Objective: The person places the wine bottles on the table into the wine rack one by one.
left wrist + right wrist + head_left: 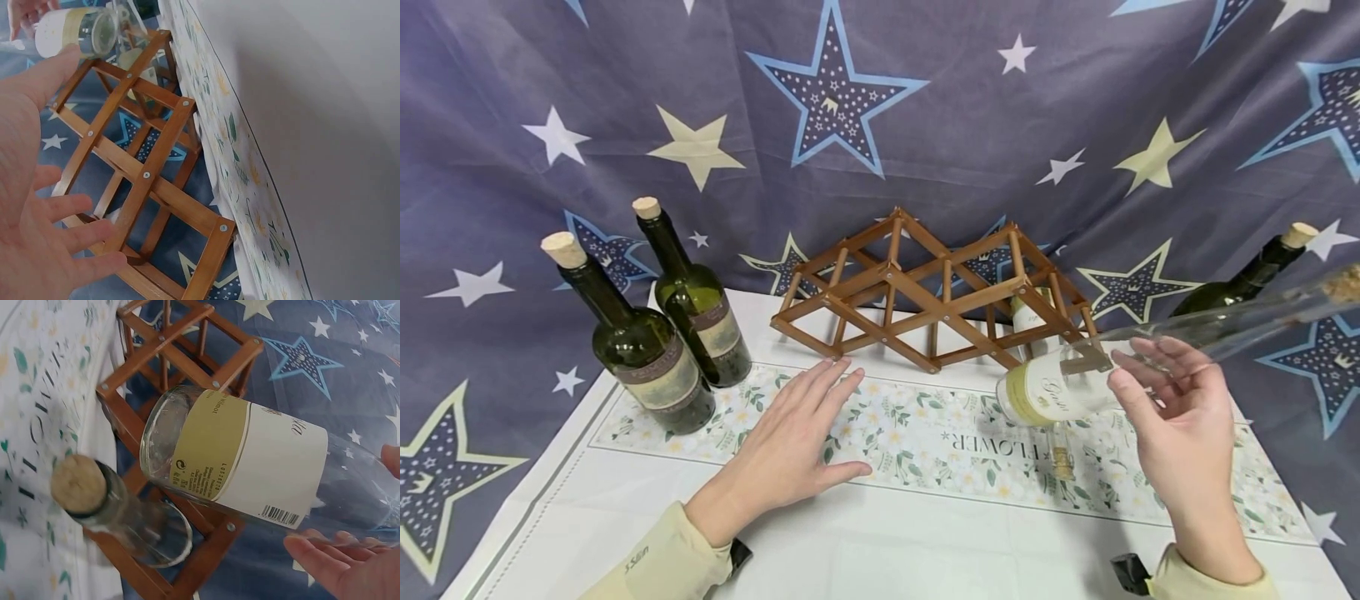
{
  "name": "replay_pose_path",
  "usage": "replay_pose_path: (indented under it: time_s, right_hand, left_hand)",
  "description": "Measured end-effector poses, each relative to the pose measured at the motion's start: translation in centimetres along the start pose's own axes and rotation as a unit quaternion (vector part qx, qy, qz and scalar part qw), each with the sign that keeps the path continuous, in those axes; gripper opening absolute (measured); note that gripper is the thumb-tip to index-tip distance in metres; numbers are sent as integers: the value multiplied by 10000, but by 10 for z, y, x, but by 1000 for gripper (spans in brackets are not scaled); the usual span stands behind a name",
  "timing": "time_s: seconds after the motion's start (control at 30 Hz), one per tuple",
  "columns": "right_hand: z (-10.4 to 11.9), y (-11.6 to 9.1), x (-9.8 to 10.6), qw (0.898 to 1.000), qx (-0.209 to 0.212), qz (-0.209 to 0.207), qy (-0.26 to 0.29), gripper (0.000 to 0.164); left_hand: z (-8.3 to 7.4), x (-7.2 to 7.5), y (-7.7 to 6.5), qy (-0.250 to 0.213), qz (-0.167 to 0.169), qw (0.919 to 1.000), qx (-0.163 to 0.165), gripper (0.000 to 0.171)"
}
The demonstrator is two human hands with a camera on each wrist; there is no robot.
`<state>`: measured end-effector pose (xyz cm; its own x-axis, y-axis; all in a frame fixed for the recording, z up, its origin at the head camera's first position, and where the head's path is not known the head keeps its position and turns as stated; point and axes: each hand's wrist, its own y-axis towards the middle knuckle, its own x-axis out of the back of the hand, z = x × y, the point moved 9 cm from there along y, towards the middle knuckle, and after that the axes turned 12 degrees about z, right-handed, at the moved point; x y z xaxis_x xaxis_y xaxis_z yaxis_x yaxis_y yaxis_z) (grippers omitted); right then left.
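My right hand [1187, 425] holds a clear glass wine bottle [1051, 390] with a white and yellow-green label. The bottle lies tilted, its base towards the rack's right end and its corked neck up to the right. In the right wrist view, fingertips [312, 550] support the bottle's underside. A folding wooden wine rack [947, 317] stands at the back of the table. Another clear bottle [147, 531] sits in the rack's right end, its cork [1062, 462] facing the front. My left hand [797, 433], fingers spread, is before the rack's left part and holds nothing.
Two dark green corked bottles [658, 367] stand upright at the left. Another dark bottle [1240, 283] is at the far right, partly behind the held one. A floral runner [910, 433] crosses the white table [925, 550]; a star-patterned curtain [970, 117] hangs close behind the rack.
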<state>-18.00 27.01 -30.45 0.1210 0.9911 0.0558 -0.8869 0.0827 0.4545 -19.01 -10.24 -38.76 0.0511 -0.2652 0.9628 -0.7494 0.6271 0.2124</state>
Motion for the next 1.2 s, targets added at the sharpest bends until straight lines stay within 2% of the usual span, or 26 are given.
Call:
replay_pose_path:
  time_s: [0.3, 0.73, 1.2]
  right_hand:
    - [-7, -3, -23, 9974, 293, 464, 457, 55]
    - [-17, -13, -52, 9939, 151, 697, 841, 56]
    - [-30, -24, -76, 9884, -228, 898, 1205, 54]
  left_hand:
    - [0, 0, 0, -71, -28, 10000, 7, 111]
    - [-2, 1, 0, -299, -148, 9994, 82, 110]
    - [-13, -5, 2, -580, -212, 9981, -28, 111]
